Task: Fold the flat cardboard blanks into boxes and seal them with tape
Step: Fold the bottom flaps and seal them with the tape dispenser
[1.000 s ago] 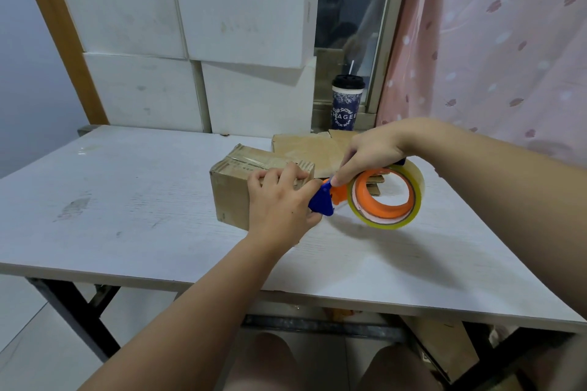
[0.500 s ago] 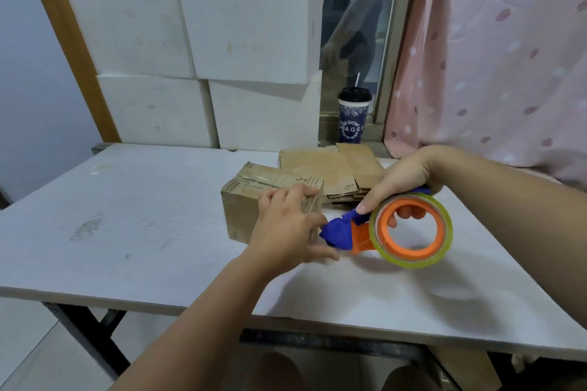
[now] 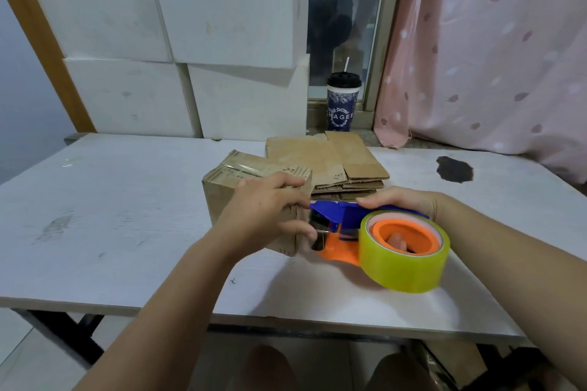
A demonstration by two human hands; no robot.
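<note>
Cardboard box: folded up and standing near the middle of the worktop, with a strip of clear tape already across its top. The flat blanks lie stacked just behind it.
Left hand: fingers curl over the box's near top edge and the thumb lies on the side face, so it grips that corner.
Right hand: closed over the blue-and-orange tape dispenser, one finger showing through the orange core.
Tape roll: yellowish, low over the worktop on the near side.
Dispenser mouth: at the box's right face, just beside the left thumb. Whether the blade touches the cardboard cannot be told.
Step in hand: probably running the tape end down the side face and cutting it.
Doing it well: brace the box firmly so it does not slide. Keep the tape taut and square to the edge. Press the strip flat with the thumb before tearing, and tilt the blade into the tape rather than yanking.
Risk: slack tape may wrinkle or stick to the thumb.
</note>
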